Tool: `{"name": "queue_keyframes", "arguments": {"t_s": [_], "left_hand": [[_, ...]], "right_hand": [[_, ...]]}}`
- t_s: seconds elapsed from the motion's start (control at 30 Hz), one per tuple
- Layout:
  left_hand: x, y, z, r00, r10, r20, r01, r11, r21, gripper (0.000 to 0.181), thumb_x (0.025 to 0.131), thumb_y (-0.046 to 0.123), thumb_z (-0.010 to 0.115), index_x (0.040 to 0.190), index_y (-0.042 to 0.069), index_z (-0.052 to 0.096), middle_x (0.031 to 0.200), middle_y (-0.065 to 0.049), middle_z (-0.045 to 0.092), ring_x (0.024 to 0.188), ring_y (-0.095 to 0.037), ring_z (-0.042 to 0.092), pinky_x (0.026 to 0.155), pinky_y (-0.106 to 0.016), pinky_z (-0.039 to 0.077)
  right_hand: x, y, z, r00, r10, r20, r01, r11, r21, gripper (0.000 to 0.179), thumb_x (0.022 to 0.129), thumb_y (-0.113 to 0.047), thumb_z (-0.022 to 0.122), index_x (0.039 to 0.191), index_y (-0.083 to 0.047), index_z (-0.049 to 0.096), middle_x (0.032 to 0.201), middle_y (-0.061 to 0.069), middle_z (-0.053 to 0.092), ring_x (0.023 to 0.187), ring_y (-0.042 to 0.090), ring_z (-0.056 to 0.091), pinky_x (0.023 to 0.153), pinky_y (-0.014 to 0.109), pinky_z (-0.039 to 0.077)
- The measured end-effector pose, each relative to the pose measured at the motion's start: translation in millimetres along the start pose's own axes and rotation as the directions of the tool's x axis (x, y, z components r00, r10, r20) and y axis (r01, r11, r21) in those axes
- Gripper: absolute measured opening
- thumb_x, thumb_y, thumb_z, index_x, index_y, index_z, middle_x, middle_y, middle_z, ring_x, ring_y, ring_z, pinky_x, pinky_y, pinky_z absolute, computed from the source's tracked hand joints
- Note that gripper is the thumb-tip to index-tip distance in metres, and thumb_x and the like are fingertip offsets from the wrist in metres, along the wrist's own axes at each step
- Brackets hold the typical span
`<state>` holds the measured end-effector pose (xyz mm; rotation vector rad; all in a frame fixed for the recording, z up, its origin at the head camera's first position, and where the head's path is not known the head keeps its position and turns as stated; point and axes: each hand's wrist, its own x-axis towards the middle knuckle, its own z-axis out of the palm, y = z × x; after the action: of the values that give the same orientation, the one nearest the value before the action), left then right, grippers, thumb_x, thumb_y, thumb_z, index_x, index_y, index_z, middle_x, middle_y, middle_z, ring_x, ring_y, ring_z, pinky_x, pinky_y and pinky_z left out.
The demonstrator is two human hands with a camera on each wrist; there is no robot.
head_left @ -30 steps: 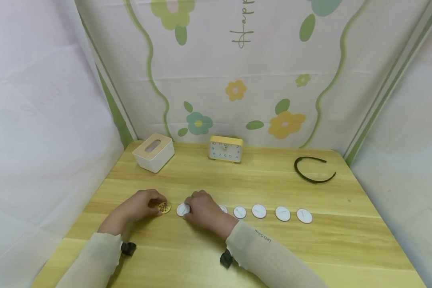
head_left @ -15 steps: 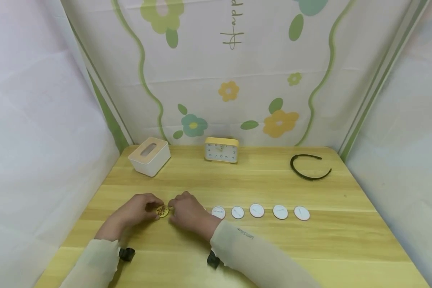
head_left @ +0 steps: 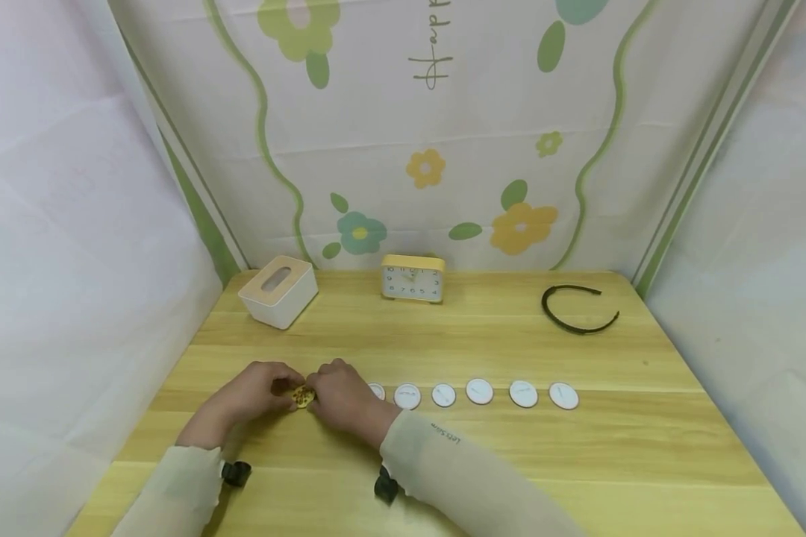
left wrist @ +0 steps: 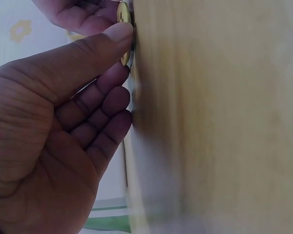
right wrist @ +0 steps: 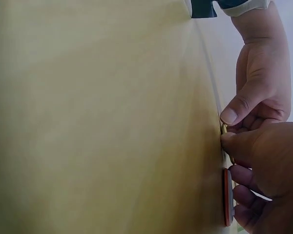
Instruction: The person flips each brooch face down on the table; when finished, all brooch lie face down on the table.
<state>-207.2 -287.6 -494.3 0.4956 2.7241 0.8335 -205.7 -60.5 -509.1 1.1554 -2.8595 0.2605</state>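
A small round yellow disc with a brown pattern (head_left: 303, 396) lies at the left end of a row of discs on the wooden table. My left hand (head_left: 258, 391) pinches its left edge, with the thumb (left wrist: 118, 33) on the disc. From the other side my right hand (head_left: 342, 395) grips the right edge between thumb and fingers. Below the right hand's other fingers is a red-rimmed disc (right wrist: 228, 197), hidden by the hand in the head view. Further right runs the row of several white discs (head_left: 407, 396), each with a small mark, the nearest partly covered.
A tissue box (head_left: 278, 292) stands at the back left, and a yellow-topped clock (head_left: 413, 279) at the back middle. A black headband (head_left: 564, 325) lies at the back right. Printed fabric (head_left: 483, 134) rises behind the table (head_left: 497, 462) and along its sides.
My right hand has left a white disc, moved left and taken hold of the yellow disc's right edge. The left hand has stayed at the yellow disc. The head view has shifted slightly.
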Motion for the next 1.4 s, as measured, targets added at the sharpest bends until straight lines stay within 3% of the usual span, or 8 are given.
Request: {"name": "queue_keyframes", "arguments": {"t_s": [0.27, 0.47, 0.7, 0.87, 1.03, 1.17, 1.4], "left_hand": [[-0.3, -1.8, -1.4, 0.998, 0.069, 0.007, -0.069, 0.997, 0.027, 0.028, 0.093, 0.016, 0.088, 0.120, 0.020, 0.082, 0.119, 0.007, 0.079, 0.112, -0.016, 0.071, 0.097, -0.039, 0.058], [-4.0, -7.4, -4.3, 0.993, 0.121, 0.001, -0.121, 0.992, 0.023, 0.018, 0.099, 0.019, 0.082, 0.114, 0.028, 0.084, 0.116, 0.011, 0.079, 0.110, -0.016, 0.074, 0.097, -0.037, 0.060], [-4.7, -7.8, -7.0, 0.995, 0.081, -0.055, -0.079, 0.996, 0.032, 0.017, 0.106, 0.023, 0.073, 0.117, 0.026, 0.086, 0.119, 0.006, 0.082, 0.115, -0.023, 0.077, 0.099, -0.046, 0.062], [0.4, -4.1, -6.2, 0.990, 0.101, -0.096, -0.094, 0.993, 0.075, 0.018, 0.106, 0.017, 0.072, 0.114, 0.021, 0.087, 0.113, 0.005, 0.083, 0.109, -0.021, 0.079, 0.096, -0.044, 0.064], [5.3, 0.0, -3.2, 0.992, 0.086, -0.089, -0.081, 0.995, 0.061, 0.016, 0.105, 0.012, 0.073, 0.109, 0.022, 0.085, 0.107, 0.007, 0.083, 0.102, -0.015, 0.077, 0.091, -0.037, 0.063], [6.9, 3.5, -0.5, 0.996, 0.051, -0.071, -0.051, 0.999, 0.002, 0.012, 0.102, 0.008, 0.076, 0.103, 0.019, 0.075, 0.098, 0.008, 0.077, 0.093, -0.011, 0.070, 0.083, -0.030, 0.058], [5.2, 0.1, 1.4, 0.999, 0.041, -0.017, -0.042, 0.995, -0.093, 0.020, 0.097, 0.002, 0.080, 0.107, 0.018, 0.073, 0.096, 0.004, 0.072, 0.089, -0.015, 0.065, 0.078, -0.026, 0.056]], "right_hand": [[-2.4, 1, -5, 1.000, -0.008, 0.009, 0.008, 1.000, -0.016, 0.025, 0.107, -0.038, 0.070, 0.126, -0.026, 0.081, 0.107, -0.009, 0.074, 0.094, 0.011, 0.057, 0.089, 0.027, 0.049], [-3.6, 1, -4, 0.999, -0.030, -0.014, 0.030, 0.999, -0.026, 0.026, 0.113, -0.035, 0.061, 0.128, -0.028, 0.081, 0.112, -0.010, 0.078, 0.097, 0.011, 0.062, 0.093, 0.029, 0.052], [-2.1, 3, -1, 0.995, -0.005, -0.102, 0.009, 0.999, 0.031, 0.024, 0.113, -0.032, 0.060, 0.119, -0.023, 0.082, 0.103, -0.008, 0.081, 0.089, 0.011, 0.066, 0.094, 0.029, 0.055], [-0.7, 4, -1, 0.992, 0.031, -0.125, -0.019, 0.995, 0.100, 0.021, 0.109, -0.028, 0.067, 0.126, -0.022, 0.077, 0.103, -0.008, 0.082, 0.088, 0.012, 0.066, 0.089, 0.026, 0.055], [0.8, 6, 1, 0.992, 0.013, -0.125, 0.000, 0.995, 0.102, 0.018, 0.108, -0.023, 0.067, 0.126, -0.022, 0.073, 0.099, -0.007, 0.081, 0.083, 0.012, 0.064, 0.082, 0.025, 0.053], [0.6, 6, 1, 0.995, 0.041, -0.092, -0.028, 0.990, 0.139, 0.019, 0.106, -0.021, 0.070, 0.124, -0.022, 0.074, 0.096, -0.008, 0.080, 0.080, 0.011, 0.059, 0.079, 0.023, 0.050], [0.9, 8, 2, 0.996, 0.068, -0.057, -0.055, 0.976, 0.210, 0.025, 0.103, -0.020, 0.073, 0.128, -0.018, 0.076, 0.101, -0.009, 0.081, 0.086, 0.009, 0.060, 0.080, 0.020, 0.050]]}}
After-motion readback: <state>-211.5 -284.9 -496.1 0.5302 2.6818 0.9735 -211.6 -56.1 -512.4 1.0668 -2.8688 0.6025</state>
